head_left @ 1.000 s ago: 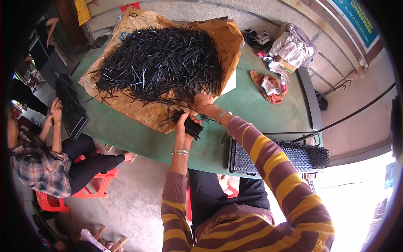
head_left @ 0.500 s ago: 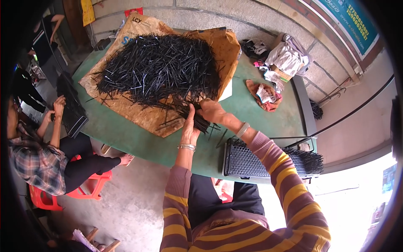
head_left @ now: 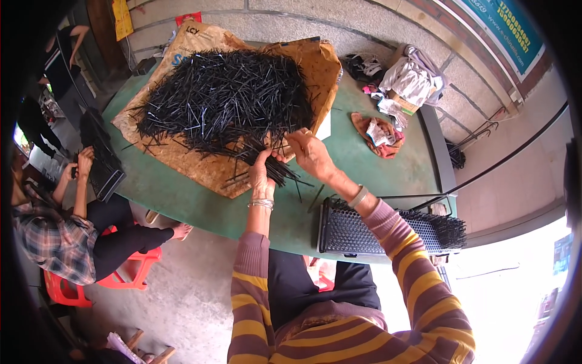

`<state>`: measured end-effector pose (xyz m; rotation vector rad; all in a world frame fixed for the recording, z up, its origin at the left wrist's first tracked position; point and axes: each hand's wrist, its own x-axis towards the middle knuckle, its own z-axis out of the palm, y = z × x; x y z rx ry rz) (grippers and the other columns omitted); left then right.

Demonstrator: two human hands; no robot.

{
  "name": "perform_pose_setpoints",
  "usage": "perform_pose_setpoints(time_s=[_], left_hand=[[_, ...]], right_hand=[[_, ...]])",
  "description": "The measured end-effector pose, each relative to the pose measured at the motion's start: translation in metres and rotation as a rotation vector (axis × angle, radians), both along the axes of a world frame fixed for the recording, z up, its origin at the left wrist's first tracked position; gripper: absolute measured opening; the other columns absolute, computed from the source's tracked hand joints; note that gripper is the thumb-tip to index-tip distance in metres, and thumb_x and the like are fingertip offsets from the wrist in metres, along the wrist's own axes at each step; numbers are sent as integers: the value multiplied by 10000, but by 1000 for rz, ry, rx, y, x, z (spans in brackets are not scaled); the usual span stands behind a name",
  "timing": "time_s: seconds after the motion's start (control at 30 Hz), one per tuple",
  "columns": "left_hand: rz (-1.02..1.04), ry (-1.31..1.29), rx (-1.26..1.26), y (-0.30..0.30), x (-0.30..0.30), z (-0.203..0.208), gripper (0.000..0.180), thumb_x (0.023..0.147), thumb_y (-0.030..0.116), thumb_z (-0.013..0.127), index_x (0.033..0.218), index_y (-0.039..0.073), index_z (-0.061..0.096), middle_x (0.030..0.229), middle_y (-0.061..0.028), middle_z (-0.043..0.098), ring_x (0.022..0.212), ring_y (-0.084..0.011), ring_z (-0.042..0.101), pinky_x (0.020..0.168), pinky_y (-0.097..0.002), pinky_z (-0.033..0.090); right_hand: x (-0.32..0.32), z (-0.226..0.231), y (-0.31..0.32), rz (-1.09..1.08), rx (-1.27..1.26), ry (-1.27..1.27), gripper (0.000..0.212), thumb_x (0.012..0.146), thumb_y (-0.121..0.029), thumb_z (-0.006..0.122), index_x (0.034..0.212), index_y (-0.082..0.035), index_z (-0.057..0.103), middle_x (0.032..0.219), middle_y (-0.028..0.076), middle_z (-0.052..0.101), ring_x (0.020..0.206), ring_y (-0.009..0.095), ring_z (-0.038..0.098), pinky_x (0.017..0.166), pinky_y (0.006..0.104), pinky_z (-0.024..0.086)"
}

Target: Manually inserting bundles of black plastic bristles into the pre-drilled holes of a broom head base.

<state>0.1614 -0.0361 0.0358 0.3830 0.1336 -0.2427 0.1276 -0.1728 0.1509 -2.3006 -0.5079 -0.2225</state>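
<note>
A large heap of thin black sticks (head_left: 224, 97) lies on an opened brown paper sack (head_left: 182, 173). At the heap's near edge my left hand (head_left: 260, 173) is closed round a loose bundle of black sticks (head_left: 279, 171), their ends fanning out to the right. Just right of and above that bundle is my right hand (head_left: 312, 156), thumb and fingers pinched together. Whatever is between those fingertips is too small to make out.
Right of my hands, a black tray with a honeycomb of holes (head_left: 354, 229) stands on the green table (head_left: 200, 215), sticks upright at its far end. Behind are a crumpled cloth (head_left: 379, 136) and white bags (head_left: 412, 82). A seated person (head_left: 60, 230) works at left.
My right hand has lifted off the bundle, slightly up and right, fingers now pinched. My left hand has shifted a little left with the bundle, which is more fanned out.
</note>
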Motion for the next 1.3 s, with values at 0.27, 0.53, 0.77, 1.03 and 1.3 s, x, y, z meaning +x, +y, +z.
perform_pose_setpoints(time_s=[0.27,0.53,0.77,1.03,1.3], left_hand=[[-32,-8,63,-10,-9,33,131,860,145,686,868,49,597,753,-35,579,688,-177,558,727,-366,532],[-38,-92,32,-2,-15,25,168,867,177,692,873,32,608,756,-39,581,696,-164,564,693,-348,525],[11,81,-86,-2,-15,21,173,854,164,715,937,38,629,755,-26,592,686,-153,564,683,-317,517],[80,21,80,6,-28,14,122,827,111,717,873,23,647,785,-38,639,670,-150,591,645,-295,506],[492,-289,1111,-16,-76,14,312,875,161,633,1100,-50,585,1083,-101,644,960,-174,595,864,-337,488]], right_hand=[[38,-31,-3,82,463,378,257,987,-69,470,1207,12,574,821,47,633,678,102,598,552,231,482],[50,-11,0,117,457,750,154,931,-96,563,1034,11,606,807,61,660,680,147,642,601,257,520],[33,-26,-9,125,616,675,145,906,-134,611,936,3,644,866,99,704,712,165,664,647,291,535],[13,-27,6,-6,11,321,420,825,-263,752,1044,42,565,969,181,646,901,196,622,730,370,498],[-25,-62,48,100,520,207,745,866,-203,747,1427,4,304,1334,133,468,1206,195,450,1047,321,377]])
